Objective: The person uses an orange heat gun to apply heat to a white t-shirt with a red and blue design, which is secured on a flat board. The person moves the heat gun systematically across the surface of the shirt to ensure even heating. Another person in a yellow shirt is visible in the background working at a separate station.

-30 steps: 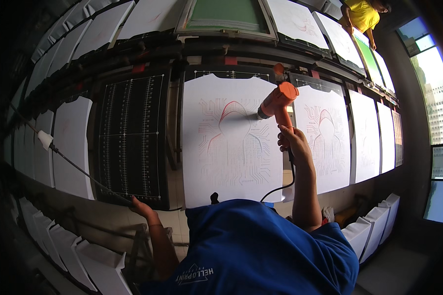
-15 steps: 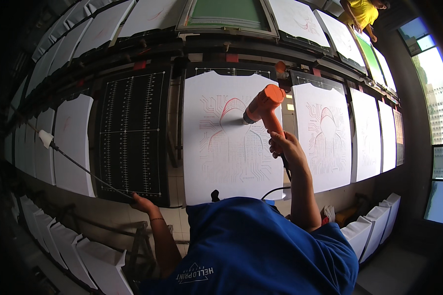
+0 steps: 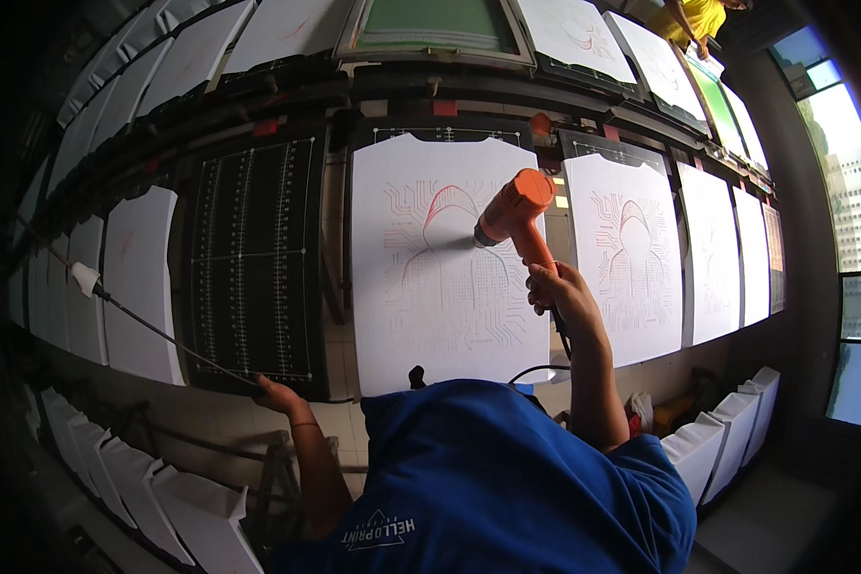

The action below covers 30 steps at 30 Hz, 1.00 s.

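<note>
My right hand [image 3: 562, 290] is wrapped round the handle of an orange heat gun [image 3: 518, 209]. Its dark nozzle points left and down, just over the white T-shirt [image 3: 392, 344] in front of me. That shirt lies flat on a black printing board [image 3: 449, 131] and bears a hooded-figure print [image 3: 452, 251] in thin red and grey lines. The nozzle is by the right side of the hood; the small gap to the cloth is hard to judge. My left hand [image 3: 277, 393] is closed on a dark power cable [image 3: 177, 339], which runs up left to a white connector [image 3: 85, 278].
A bare black board with white measuring marks [image 3: 249, 258] is left of the shirt. Another printed T-shirt [image 3: 627, 249] lies at right. A green screen frame [image 3: 437, 27] rests on the far row. More white shirts hang along the near side. A person in yellow [image 3: 691, 21] stands far right.
The heat gun has shifted slightly right and toward me over the print. My left hand keeps its hold on the cable. The far person's hand has moved, and the whole view has shifted a little.
</note>
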Tool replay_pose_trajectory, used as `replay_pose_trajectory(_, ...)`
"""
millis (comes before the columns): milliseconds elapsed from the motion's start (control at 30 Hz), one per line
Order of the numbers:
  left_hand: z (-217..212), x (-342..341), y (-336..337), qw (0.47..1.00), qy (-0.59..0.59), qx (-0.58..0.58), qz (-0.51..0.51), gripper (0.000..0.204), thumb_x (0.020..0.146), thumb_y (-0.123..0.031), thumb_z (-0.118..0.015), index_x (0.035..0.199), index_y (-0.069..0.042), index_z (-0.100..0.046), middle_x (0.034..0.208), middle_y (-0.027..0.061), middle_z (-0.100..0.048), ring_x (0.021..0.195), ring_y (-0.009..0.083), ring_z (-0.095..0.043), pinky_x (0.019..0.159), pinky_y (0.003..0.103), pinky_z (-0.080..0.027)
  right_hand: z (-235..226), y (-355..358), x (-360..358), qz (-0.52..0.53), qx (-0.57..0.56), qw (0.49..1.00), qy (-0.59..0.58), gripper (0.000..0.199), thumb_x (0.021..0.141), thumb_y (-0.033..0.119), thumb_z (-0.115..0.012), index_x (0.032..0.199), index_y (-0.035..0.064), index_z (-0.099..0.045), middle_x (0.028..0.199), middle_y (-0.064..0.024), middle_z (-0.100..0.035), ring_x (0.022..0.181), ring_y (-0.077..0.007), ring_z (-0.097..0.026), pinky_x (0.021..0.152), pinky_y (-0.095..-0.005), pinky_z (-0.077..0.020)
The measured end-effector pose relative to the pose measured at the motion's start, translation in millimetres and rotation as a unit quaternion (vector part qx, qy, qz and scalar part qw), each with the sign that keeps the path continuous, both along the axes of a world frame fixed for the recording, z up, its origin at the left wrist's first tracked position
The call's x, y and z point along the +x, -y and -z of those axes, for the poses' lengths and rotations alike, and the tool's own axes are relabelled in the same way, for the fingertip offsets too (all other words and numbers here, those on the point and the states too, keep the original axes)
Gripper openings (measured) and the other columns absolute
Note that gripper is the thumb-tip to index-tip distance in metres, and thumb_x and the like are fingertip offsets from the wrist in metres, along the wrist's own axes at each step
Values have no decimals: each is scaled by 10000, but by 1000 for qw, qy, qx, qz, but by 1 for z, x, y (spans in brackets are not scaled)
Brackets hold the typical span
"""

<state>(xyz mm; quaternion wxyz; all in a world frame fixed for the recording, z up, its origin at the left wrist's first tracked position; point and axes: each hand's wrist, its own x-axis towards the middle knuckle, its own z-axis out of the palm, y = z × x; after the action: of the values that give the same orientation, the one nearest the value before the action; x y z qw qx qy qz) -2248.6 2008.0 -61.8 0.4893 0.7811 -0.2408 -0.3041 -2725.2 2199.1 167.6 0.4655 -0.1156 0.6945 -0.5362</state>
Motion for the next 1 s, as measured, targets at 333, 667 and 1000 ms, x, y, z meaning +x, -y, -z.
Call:
replay_pose_trajectory(333,1,0,0,1000,8,13,3,787,860,-401,-580,1378,103,-269,1343,306,-437,1201,389,-520,1021,457,-451,0,-19,-4,42,1,999,3,289,911,284,-650,954,13,-559,756,-30,-569,637,-113,-583,526,-245,-455)
replay_pose_trajectory(667,-26,22,-15,992,85,84,35,785,949,-420,-500,1455,86,-175,1437,289,-361,1299,376,-445,1125,425,-339,1,-31,10,13,4,1000,7,326,920,304,-650,1008,7,-550,749,-29,-554,619,-101,-552,520,-245,-436)
replay_pose_trajectory(1000,-46,52,-42,991,55,65,101,458,983,-326,-447,1270,31,-448,1190,179,-569,1013,266,-632,782,363,-517,-12,-40,19,9,-14,1000,11,276,914,280,-639,921,17,-553,748,-30,-559,632,-113,-591,526,-247,-459)
